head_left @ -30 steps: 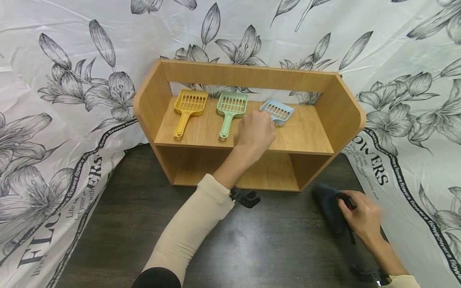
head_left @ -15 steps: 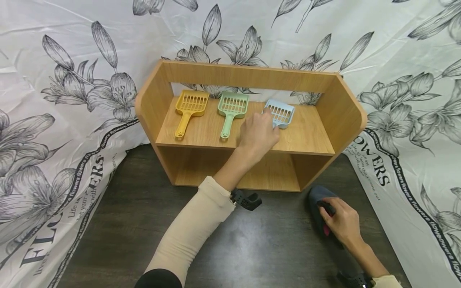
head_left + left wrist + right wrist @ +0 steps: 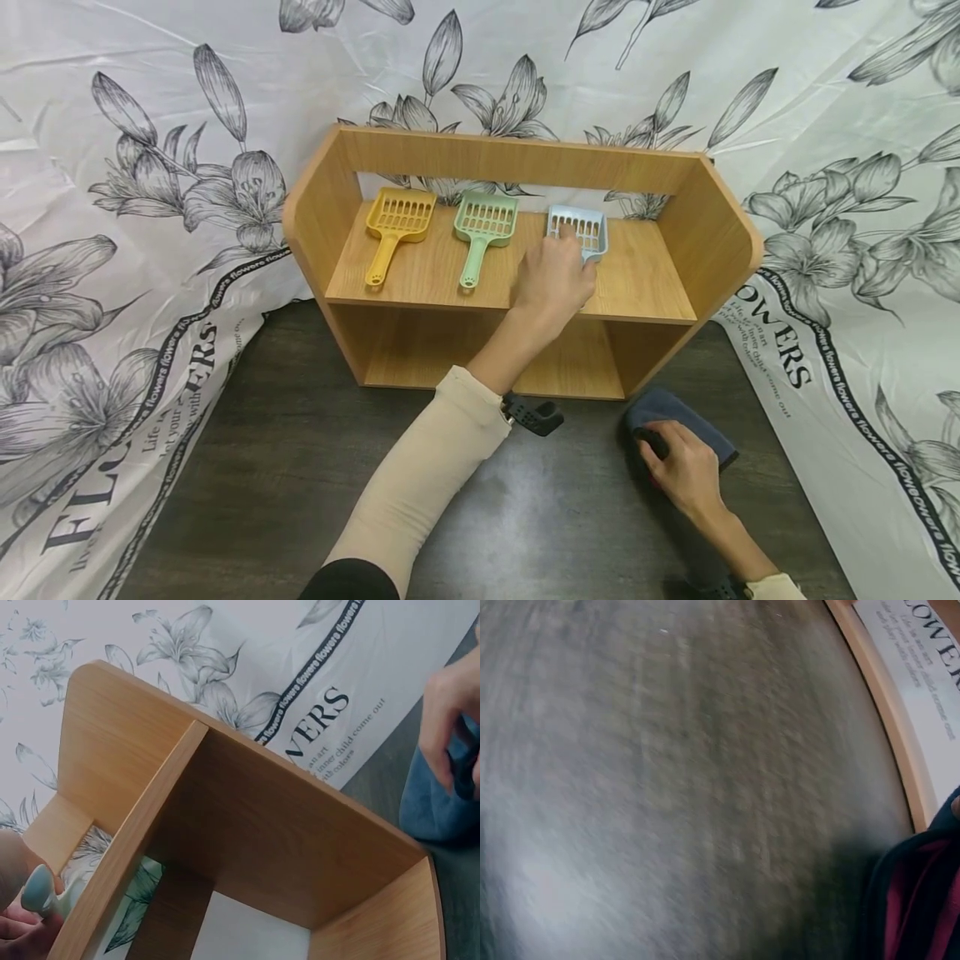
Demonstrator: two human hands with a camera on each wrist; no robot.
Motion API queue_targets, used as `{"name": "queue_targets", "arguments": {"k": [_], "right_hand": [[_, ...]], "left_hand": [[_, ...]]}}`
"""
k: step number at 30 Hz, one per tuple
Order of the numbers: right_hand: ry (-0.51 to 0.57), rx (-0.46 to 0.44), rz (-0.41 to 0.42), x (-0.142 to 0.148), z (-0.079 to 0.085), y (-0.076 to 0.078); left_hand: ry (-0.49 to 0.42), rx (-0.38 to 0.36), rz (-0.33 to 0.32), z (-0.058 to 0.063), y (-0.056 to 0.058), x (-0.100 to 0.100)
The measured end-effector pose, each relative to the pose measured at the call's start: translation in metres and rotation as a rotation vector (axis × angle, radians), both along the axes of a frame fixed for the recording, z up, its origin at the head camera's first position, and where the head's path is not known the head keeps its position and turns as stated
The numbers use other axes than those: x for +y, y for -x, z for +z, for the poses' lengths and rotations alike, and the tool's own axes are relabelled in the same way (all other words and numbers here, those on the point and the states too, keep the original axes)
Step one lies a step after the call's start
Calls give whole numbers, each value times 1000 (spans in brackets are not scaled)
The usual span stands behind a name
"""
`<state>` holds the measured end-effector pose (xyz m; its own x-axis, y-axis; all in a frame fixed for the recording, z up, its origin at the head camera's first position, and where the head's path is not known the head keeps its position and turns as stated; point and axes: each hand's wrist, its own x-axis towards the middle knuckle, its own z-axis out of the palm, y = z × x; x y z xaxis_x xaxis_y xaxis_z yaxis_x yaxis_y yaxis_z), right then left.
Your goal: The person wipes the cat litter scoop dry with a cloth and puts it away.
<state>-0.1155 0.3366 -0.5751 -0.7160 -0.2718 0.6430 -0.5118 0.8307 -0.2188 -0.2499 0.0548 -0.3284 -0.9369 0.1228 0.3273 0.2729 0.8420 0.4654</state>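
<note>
My left hand (image 3: 553, 279) grips the handle of a light blue litter scoop (image 3: 589, 229) on the upper shelf, its slotted end towards the back. In the left wrist view the pale handle end (image 3: 39, 891) shows between the fingers. A yellow litter scoop (image 3: 399, 215) and a green litter scoop (image 3: 484, 220) lie to the left, handles towards the front. Low on the right, my right hand (image 3: 686, 471) holds a dark blue fabric item (image 3: 693, 418) by a black grip. Pink-red fabric lines its dark edge (image 3: 885, 900) in the right wrist view; its kind is unclear.
A two-level wooden shelf (image 3: 517, 150) stands on the dark table (image 3: 255, 467), with raised side panels and a back bar. White flower-printed sheeting (image 3: 150, 250) hangs behind and at both sides. The dark blue item lies close to the shelf's right front corner.
The light blue scoop has turned from slanted to nearly straight, and my left hand has shifted slightly right. My right hand has moved left with the dark blue fabric item.
</note>
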Motion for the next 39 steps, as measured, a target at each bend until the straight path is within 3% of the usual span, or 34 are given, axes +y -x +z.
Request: {"name": "queue_targets", "arguments": {"k": [8,17,24,29,34,39], "right_hand": [[16,-10,-23,-13,-9,-3],[16,-2,-15,-21,-14,-3],[-9,-49,2,-23,-16,-2],[-21,-86,22,-25,-19,-5],[-33,-134,13,-24,-17,-11],[-37,-174,12,-15,-5,-11]], "left_hand": [[-22,13,-17,-2,1,6],[37,-4,-26,5,-6,3],[47,-15,-25,7,-14,-5],[37,44,-59,7,-20,-12],[5,98,-81,5,-36,-21],[-7,240,-121,-3,-54,-43]]}}
